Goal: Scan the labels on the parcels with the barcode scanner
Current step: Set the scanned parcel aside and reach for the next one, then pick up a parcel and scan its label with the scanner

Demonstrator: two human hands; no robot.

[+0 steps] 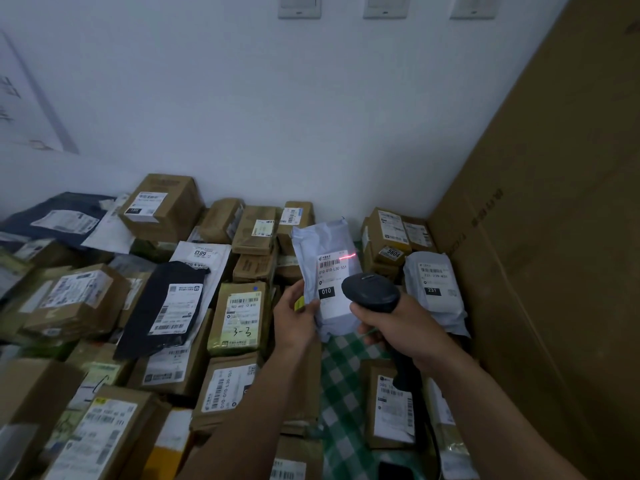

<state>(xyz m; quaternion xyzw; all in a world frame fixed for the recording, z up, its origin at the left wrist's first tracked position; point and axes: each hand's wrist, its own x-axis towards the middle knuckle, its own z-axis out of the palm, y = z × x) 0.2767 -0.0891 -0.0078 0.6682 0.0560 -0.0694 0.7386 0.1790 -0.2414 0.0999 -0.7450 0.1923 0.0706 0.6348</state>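
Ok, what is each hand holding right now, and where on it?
Left hand grips the white parcel by its lower left edge; right hand grips the scanner by its handle.

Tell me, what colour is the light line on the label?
Red: the light line crosses the label, best in the head view.

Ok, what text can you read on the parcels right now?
"010-010-L30-551", "010": held white bag, gripped by left hand.
"231": right white bag.
"5604": yellow sticker on a box.
"3-3": handwritten on greenish box.
Other labels are too small or blurred.
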